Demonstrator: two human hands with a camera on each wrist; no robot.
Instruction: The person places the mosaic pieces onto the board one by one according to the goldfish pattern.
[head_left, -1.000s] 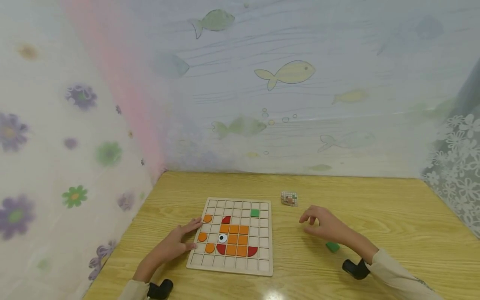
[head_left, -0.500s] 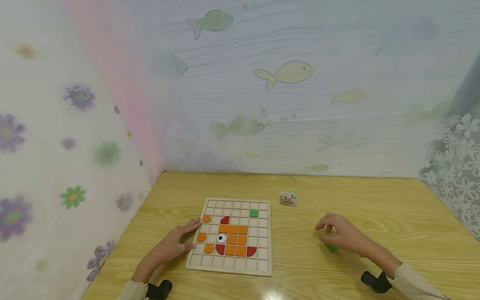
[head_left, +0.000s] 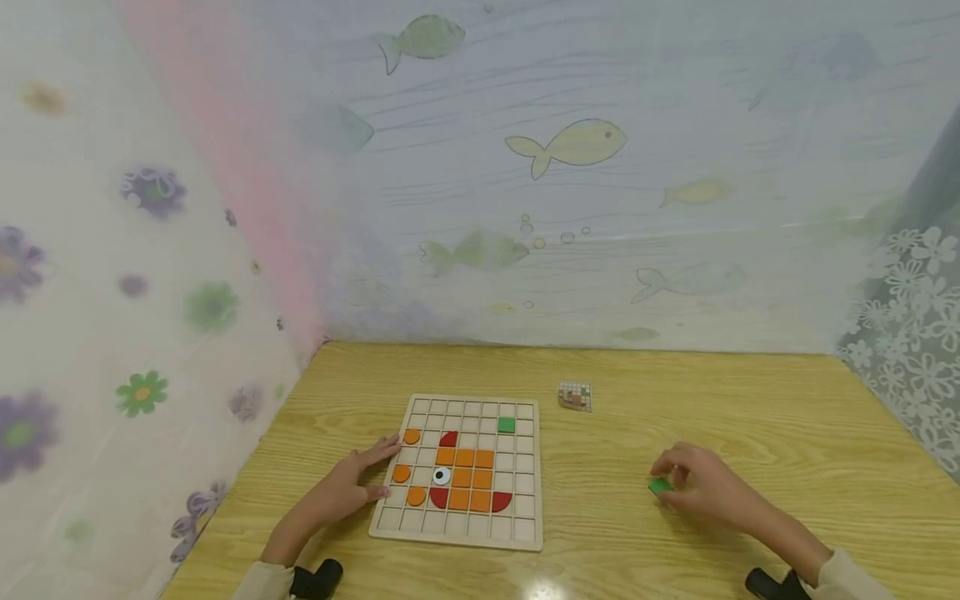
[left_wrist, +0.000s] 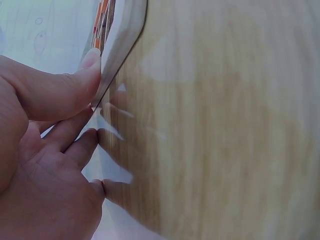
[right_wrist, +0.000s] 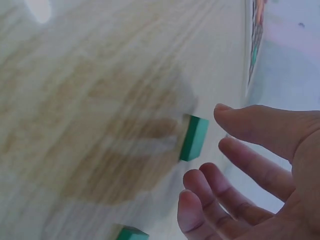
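Observation:
A wooden grid board [head_left: 525, 533] lies on the table with orange squares [head_left: 464, 479], orange discs [head_left: 402, 473], red quarter-round pieces [head_left: 502, 502], a white eye piece [head_left: 441, 476] and a green square [head_left: 506, 425] in its cells. My left hand [head_left: 348, 487] rests at the board's left edge, thumb and fingertips touching the rim. My right hand [head_left: 708, 487] is over the table right of the board, thumb and fingers around a loose green block [right_wrist: 195, 138]. In the right wrist view the fingertips stand slightly apart from this block. A second green block [right_wrist: 132, 233] shows at that view's bottom.
A small card [head_left: 575, 397] with a printed grid picture lies beyond the board's right corner. The wooden table [head_left: 622, 542] meets a fish-patterned cloth [head_left: 570, 292] at the back and a flowered cloth [head_left: 187, 292] at the left.
My right hand has moved right and toward me, and down to the loose green block. My left hand stays at the board's edge.

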